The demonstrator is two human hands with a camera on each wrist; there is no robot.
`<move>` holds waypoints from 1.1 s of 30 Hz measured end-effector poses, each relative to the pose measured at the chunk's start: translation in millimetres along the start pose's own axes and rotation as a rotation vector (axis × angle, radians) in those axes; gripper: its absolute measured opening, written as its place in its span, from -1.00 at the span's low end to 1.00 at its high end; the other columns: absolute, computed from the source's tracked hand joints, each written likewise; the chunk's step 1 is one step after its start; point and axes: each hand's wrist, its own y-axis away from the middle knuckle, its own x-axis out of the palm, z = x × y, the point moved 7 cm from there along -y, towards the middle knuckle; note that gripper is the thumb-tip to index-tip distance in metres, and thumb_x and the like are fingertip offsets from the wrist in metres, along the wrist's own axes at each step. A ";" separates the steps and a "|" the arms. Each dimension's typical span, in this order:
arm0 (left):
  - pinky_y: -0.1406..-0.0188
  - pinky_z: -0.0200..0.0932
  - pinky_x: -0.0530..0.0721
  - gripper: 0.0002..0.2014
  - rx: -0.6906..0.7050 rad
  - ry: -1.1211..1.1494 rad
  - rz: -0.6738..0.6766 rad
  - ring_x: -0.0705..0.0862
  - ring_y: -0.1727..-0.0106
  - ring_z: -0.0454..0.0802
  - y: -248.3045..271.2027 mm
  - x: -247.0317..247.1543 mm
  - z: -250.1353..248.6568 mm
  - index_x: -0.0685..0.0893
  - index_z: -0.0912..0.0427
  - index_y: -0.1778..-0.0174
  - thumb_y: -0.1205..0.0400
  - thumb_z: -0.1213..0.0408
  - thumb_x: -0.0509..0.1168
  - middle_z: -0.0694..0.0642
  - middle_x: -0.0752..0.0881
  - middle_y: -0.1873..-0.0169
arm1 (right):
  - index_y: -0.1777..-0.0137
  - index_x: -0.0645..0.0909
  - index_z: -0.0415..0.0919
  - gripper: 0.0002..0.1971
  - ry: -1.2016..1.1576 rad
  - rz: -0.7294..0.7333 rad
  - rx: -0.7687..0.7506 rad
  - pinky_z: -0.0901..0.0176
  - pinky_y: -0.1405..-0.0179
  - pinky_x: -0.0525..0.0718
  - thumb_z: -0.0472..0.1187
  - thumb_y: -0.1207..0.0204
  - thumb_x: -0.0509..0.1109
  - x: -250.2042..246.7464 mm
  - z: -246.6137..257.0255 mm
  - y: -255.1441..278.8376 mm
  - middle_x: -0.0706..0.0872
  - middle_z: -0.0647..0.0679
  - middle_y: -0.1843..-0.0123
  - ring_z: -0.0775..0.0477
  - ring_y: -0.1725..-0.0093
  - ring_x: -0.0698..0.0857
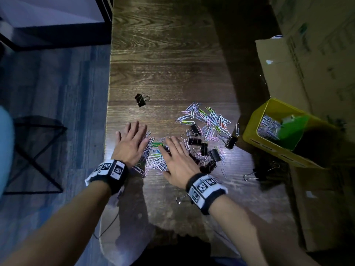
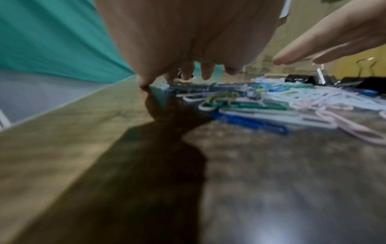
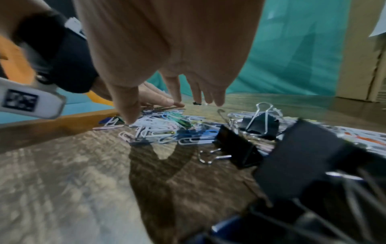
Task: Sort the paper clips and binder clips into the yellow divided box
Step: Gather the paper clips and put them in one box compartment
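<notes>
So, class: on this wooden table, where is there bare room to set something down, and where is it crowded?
Bare wood lies beyond the lone black binder clip on the dark wooden table, and near the edge between the forearms. It is crowded around both hands, left and right, amid coloured paper clips, across to the yellow divided box.

1. The head view looks steeply down and forward from above, taking in both hands, left (image 1: 132, 143) and right (image 1: 177, 162), and the whole desk (image 1: 165, 60) out to the yellow box (image 1: 255, 129) at the right.
2. The left wrist view sits low, just above the desk (image 2: 104, 132), facing along the palm (image 2: 188, 33) toward the paper clips (image 2: 261, 107), very close and blurred.
3. The right wrist view is equally low, facing along the palm (image 3: 177, 41) with binder clips (image 3: 240, 148) close at its right.
4. All three share the paper-clip pile; each wrist view also catches the other hand.
</notes>
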 end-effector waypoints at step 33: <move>0.19 -0.21 0.59 -0.81 -0.124 0.313 -0.085 0.76 0.18 0.11 90.4 -1.2 -8.2 0.79 0.07 -0.02 -0.52 0.17 0.43 0.24 0.81 0.27 | -0.19 0.67 -0.27 -0.78 -0.098 0.157 -0.033 0.04 0.06 0.66 -0.29 -0.56 0.38 -11.1 15.1 -2.4 0.73 -0.29 0.09 -0.23 0.07 0.74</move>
